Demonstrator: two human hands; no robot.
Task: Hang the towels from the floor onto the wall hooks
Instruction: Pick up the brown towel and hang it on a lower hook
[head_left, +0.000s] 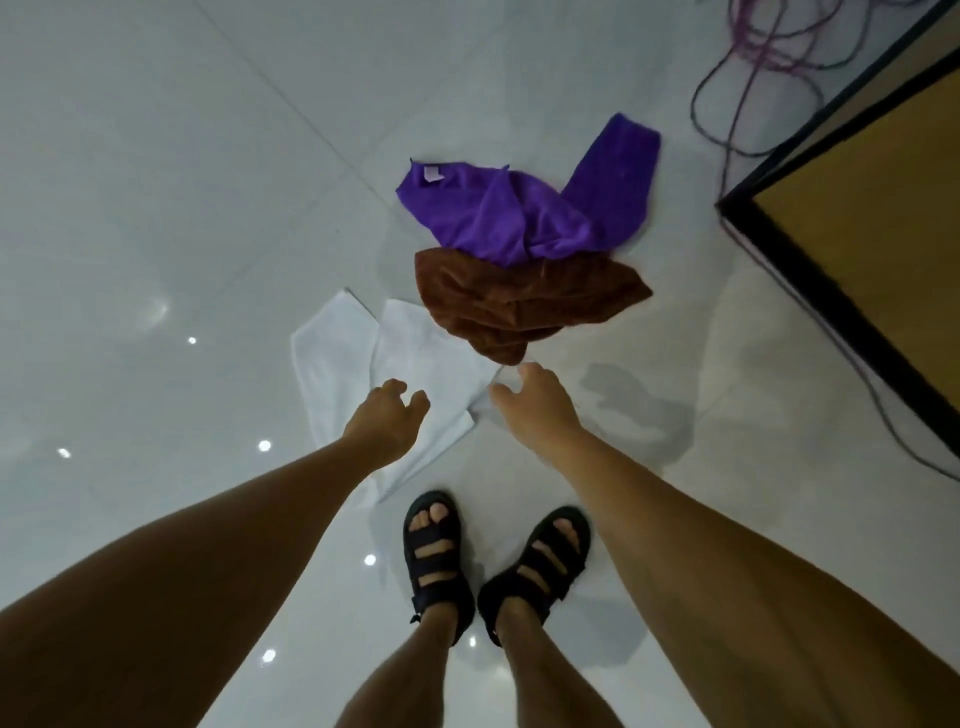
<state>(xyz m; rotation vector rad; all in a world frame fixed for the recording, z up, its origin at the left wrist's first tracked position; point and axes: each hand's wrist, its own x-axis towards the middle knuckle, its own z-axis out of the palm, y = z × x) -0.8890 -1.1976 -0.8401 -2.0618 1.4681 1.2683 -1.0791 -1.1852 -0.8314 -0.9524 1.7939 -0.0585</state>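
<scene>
Three towels lie in a loose heap on the glossy tiled floor (156, 182), and the brown towel (519, 306) in the middle serves as the marker for the rest. The purple towel (493, 213) lies on the far side of it, overlapping its far edge. The white towel (337, 364) spreads out flat on the near left side, with one part tucked under the brown one. Both arms reach down toward the pile. The left hand (387, 423) hovers over the white towel, near and to the left of the brown towel, its fingers loosely curled and holding nothing. The right hand (537, 408) is just at the brown towel's near tip, fingers relaxed and spread, also empty; whether its fingertips touch cloth cannot be told. Black sandals (439, 561) stand just short of the white towel, and well to the right of the brown towel are a black-framed wooden panel (857, 208) and loose cables (753, 62). The step in hand looks like the first pick-up, with no towel lifted yet. The next move likely calls for closing the fingers on an edge or corner of the nearest towel, white or brown, and drawing it free of the overlap so the others stay put. No wall hooks are in view, so carrying the towel to them comes afterwards.
</scene>
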